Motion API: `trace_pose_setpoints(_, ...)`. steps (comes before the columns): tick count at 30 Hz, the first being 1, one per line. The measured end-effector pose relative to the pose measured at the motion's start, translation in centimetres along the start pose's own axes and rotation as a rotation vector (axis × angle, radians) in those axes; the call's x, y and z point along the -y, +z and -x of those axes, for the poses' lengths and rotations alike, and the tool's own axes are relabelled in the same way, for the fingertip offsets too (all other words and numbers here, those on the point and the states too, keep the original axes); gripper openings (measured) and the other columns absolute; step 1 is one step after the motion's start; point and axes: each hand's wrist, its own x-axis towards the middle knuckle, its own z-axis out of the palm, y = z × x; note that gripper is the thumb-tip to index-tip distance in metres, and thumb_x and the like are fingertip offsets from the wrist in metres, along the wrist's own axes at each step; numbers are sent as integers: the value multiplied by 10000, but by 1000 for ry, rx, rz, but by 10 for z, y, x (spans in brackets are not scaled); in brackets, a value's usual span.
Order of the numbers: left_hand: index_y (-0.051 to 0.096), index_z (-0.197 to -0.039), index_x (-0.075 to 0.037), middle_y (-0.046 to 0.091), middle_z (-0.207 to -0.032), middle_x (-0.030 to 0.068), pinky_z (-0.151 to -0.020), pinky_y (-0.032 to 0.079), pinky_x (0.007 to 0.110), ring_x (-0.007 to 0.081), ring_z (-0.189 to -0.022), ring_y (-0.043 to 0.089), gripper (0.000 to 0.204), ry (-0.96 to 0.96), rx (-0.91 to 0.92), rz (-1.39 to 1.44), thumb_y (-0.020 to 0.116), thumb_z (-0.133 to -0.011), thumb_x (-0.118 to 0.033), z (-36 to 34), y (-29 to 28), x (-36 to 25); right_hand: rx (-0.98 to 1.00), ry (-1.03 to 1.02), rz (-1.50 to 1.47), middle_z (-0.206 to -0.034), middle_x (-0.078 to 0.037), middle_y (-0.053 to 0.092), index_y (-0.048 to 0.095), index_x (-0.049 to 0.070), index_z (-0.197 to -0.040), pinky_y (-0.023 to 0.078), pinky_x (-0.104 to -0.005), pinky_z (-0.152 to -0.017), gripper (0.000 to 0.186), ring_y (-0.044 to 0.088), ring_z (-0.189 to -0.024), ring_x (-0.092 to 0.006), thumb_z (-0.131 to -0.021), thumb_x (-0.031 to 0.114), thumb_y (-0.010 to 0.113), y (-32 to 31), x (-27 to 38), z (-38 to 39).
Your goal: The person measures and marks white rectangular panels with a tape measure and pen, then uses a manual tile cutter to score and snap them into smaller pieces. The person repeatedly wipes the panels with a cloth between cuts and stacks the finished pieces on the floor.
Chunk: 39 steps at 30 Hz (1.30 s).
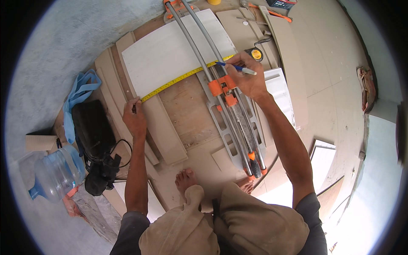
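Yellow tape [178, 78], white tile [165, 49], blue-and-white pen [239, 68]

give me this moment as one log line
left hand: at measuring tape end | right hand: holding pen | measuring tape: along near edge of white tile | tile cutter: set across it

"Hidden?"
"Tape blade [182, 78], outer end: covered by my left hand [135, 120]. Right foot [246, 185], mine: mostly behind my trousers [263, 217] and the tile cutter [230, 100]. White tile [165, 55]: partly beneath that cutter."
"Cut off?"
"Upper edge crops the cutter's far end, one box [281, 4] and one yellow object [213, 1], kind unclear."
"Too small?"
"The blade's finer graduations; I cannot read them."
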Motion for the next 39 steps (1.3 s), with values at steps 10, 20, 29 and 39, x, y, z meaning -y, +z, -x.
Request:
trace_pose_setpoints(10, 739, -1073, 10, 734, -1011, 132, -848, 539, 335, 210, -903, 692, 150, -1, -46, -14, 656, -964, -52, 0, 4, -3, 54, -179, 257, -893, -125, 742, 651, 46, -996, 567, -387, -797, 167, 727, -859, -295, -876, 140, 718, 12, -15, -3)
trace_pose_setpoints(20, 743, -1079, 7, 737, -1026, 131, -863, 541, 337, 211, -930, 701, 162, -21, -61, 4, 657, -963, -66, 1, 6, -2, 122, -56, 263, -946, -120, 751, 705, 16, -993, 577, -378, -812, 172, 729, -879, -261, -874, 135, 739, 12, -3, -7)
trace_pose_setpoints(29, 743, -1085, 8, 729, -1014, 125, -857, 537, 327, 193, -917, 688, 160, -34, -60, 17, 657, -967, -60, 1, 6, -7, 97, -72, 256, -969, -114, 754, 714, 40, -984, 566, -385, -837, 148, 723, -903, -279, -885, 144, 749, 16, -3, -9)
trace_pose_setpoints(39, 739, -1079, 12, 727, -1015, 133, -862, 540, 333, 201, -915, 690, 152, 6, -81, 24, 666, -962, -52, 1, 7, 1, 50, -194, 297, -822, -117, 722, 693, 15, -920, 567, -387, -770, 102, 712, -779, -261, -879, 107, 711, 20, -6, -11)
